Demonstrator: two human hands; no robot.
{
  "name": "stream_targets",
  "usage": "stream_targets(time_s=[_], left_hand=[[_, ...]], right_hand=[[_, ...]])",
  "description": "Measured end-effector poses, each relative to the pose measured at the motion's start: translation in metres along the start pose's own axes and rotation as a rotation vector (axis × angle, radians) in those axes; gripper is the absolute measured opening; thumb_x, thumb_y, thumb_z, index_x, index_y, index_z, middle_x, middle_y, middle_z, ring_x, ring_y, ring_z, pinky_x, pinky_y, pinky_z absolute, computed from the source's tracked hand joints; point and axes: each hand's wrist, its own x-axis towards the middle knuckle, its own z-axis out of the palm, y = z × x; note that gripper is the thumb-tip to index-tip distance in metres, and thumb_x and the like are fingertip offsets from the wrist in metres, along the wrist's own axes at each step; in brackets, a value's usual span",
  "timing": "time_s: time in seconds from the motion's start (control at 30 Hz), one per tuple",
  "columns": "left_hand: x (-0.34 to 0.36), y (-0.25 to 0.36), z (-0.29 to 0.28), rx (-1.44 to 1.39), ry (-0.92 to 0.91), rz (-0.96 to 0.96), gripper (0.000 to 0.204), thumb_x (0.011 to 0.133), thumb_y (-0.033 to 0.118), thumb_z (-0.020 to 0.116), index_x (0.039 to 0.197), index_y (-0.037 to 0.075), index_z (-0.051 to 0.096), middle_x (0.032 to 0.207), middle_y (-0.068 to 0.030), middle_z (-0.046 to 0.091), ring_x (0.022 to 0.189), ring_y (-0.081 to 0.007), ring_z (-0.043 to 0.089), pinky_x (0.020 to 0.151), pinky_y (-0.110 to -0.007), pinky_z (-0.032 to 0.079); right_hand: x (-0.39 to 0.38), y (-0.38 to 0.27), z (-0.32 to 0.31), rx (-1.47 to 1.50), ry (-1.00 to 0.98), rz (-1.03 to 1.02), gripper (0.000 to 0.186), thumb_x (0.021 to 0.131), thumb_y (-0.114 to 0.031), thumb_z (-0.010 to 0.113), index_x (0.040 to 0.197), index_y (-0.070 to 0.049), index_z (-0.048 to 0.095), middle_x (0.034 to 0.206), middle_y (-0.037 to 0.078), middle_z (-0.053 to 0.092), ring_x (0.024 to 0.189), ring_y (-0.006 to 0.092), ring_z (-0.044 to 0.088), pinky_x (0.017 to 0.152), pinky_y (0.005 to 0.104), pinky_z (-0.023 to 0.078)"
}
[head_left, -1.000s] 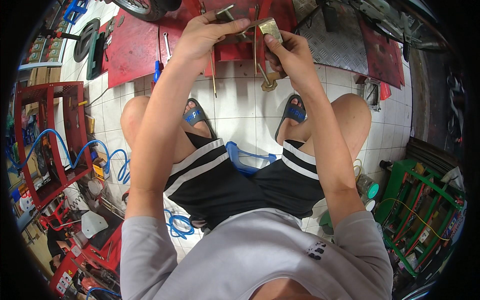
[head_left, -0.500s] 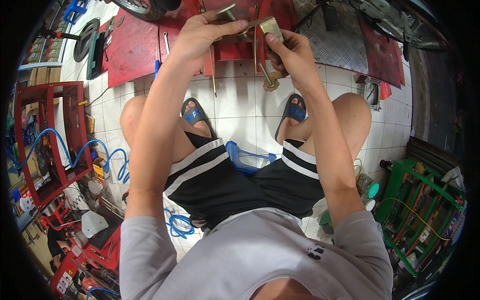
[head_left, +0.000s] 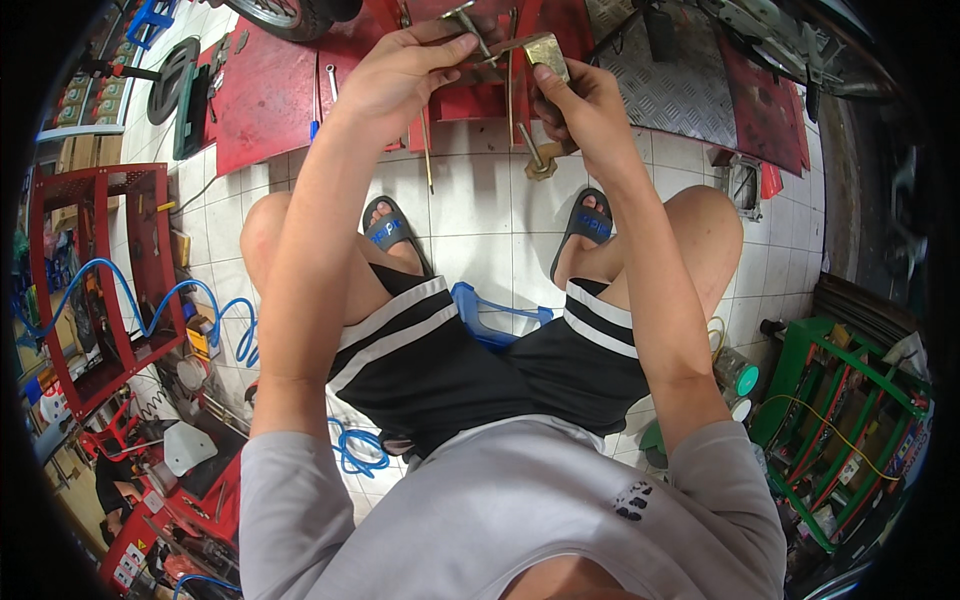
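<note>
Clerk: Item and place?

Keeper: Brass-coloured block, held up in the right hand; thumb pressed on its face, fingers curled in behind, partly hidden; left hand near it, thumb and fingers closed on a metal pin.

Clerk: Handling?

Keeper: Block likely dense, rigid; perhaps slippery if oily; best held by its flat sides; pin likely stiff, best pinched mid-shaft.

The metal rod in the left hand is left of the metal block in the right hand. Farther left, a wrench lies on the platform. A hose lies on the floor at near left; a rack stands at near right.
</note>
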Motion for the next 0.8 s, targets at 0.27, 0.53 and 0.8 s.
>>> stream_targets(time_s=[0.27,0.53,0.8], left_hand=[[-0.001,0.000,0.003,-0.031,-0.005,0.017,0.025,0.088,0.012,0.069,0.110,0.003,0.064,0.107,-0.0038,0.066,0.099,-0.0139,0.059,0.087,-0.030,0.043],[-0.001,-0.002,0.004,-0.054,0.034,0.050,0.024,0.087,0.010,0.068,0.107,-0.003,0.065,0.102,-0.0087,0.068,0.093,-0.0186,0.064,0.087,-0.033,0.050],[-0.004,0.004,0.009,0.106,0.029,0.075,0.025,0.087,0.010,0.068,0.108,-0.004,0.065,0.102,-0.0089,0.068,0.096,-0.0175,0.064,0.088,-0.031,0.052]], right_hand=[[0.001,0.002,0.000,0.014,-0.017,-0.009,0.023,0.093,-0.021,0.063,0.088,0.001,0.064,0.062,-0.001,0.056,0.049,0.0046,0.046,0.044,0.0231,0.035],[-0.001,-0.001,0.002,-0.017,0.002,0.015,0.022,0.093,-0.021,0.063,0.086,0.000,0.064,0.062,-0.001,0.056,0.049,0.0046,0.046,0.044,0.0226,0.035],[-0.004,-0.003,0.008,-0.020,-0.011,-0.007,0.023,0.095,-0.025,0.060,0.085,-0.005,0.059,0.058,-0.004,0.045,0.047,0.0035,0.034,0.041,0.0221,0.024]])
